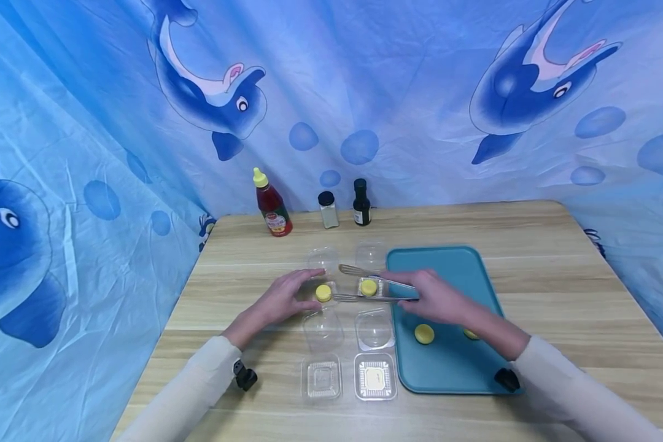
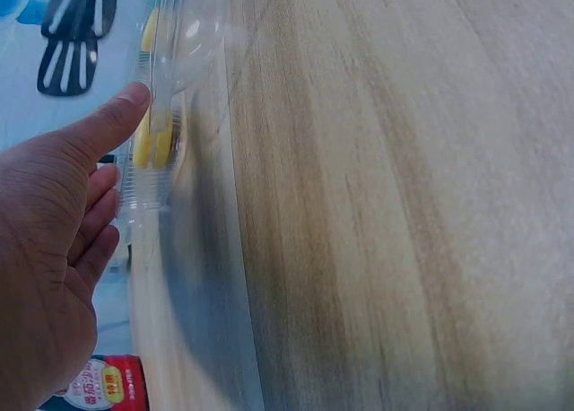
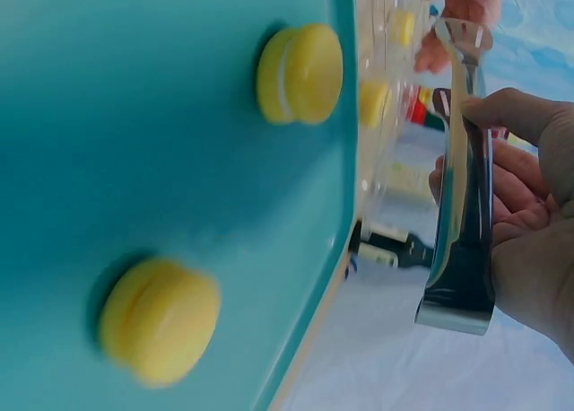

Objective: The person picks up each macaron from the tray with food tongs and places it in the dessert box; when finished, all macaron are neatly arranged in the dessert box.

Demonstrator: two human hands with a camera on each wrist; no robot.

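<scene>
My right hand [image 1: 436, 298] holds metal tongs [image 1: 376, 299], whose two slotted ends stand apart and point left over the clear boxes. Nothing is pinched between the tong ends. One yellow macaron [image 1: 323, 293] sits in the far left clear plastic box; another macaron [image 1: 368, 288] is in the box to its right, below the tongs. My left hand [image 1: 284, 299] lies beside the left box with thumb and fingers spread around it; whether it touches the box I cannot tell. Two macarons [image 3: 300, 74] lie on the teal tray [image 1: 447, 371], one partly behind my right forearm in the head view.
Nearer me stand two clear boxes with raised lids, the left box [image 1: 321, 377] and the right box [image 1: 375, 376]. Along the table's back are a red sauce bottle [image 1: 274, 212], a black-capped jar [image 1: 328, 212] and a small dark bottle [image 1: 361, 205]. A dolphin-print curtain [image 1: 409, 92] hangs behind.
</scene>
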